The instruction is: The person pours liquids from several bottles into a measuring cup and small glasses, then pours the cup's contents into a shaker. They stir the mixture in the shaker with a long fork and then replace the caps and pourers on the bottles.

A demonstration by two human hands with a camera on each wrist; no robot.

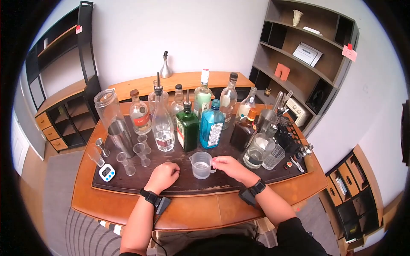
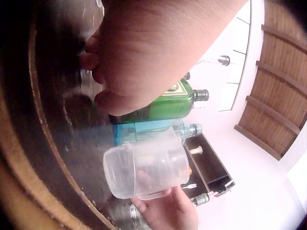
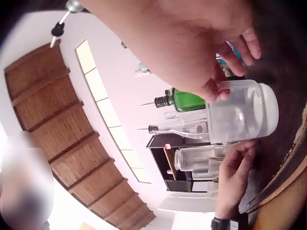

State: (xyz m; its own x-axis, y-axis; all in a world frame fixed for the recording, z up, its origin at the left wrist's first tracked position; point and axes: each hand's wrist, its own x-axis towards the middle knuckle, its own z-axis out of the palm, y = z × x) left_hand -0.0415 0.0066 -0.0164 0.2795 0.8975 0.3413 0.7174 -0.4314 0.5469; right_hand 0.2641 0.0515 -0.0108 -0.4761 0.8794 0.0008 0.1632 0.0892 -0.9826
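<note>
A clear plastic measuring cup (image 1: 200, 165) with a little clear liquid stands on the dark mat (image 1: 200, 187). My right hand (image 1: 230, 166) pinches its handle with thumb and fingers. In the right wrist view the right hand (image 3: 201, 43) reaches to the cup (image 3: 235, 112). To the left of the cup, my left hand (image 1: 163, 176) rests on the mat with loosely curled fingers, holding nothing. The left wrist view shows the left hand (image 2: 148, 52) beside the cup (image 2: 148, 165), not touching it.
Behind the cup stand a green bottle (image 1: 187, 130), a blue bottle (image 1: 212, 128) and several others. Small jiggers, a metal shaker (image 1: 120, 137) and a timer (image 1: 107, 172) are at the left. A mixing glass (image 1: 273, 157), a dark bottle (image 1: 244, 133) and bar tools are at the right.
</note>
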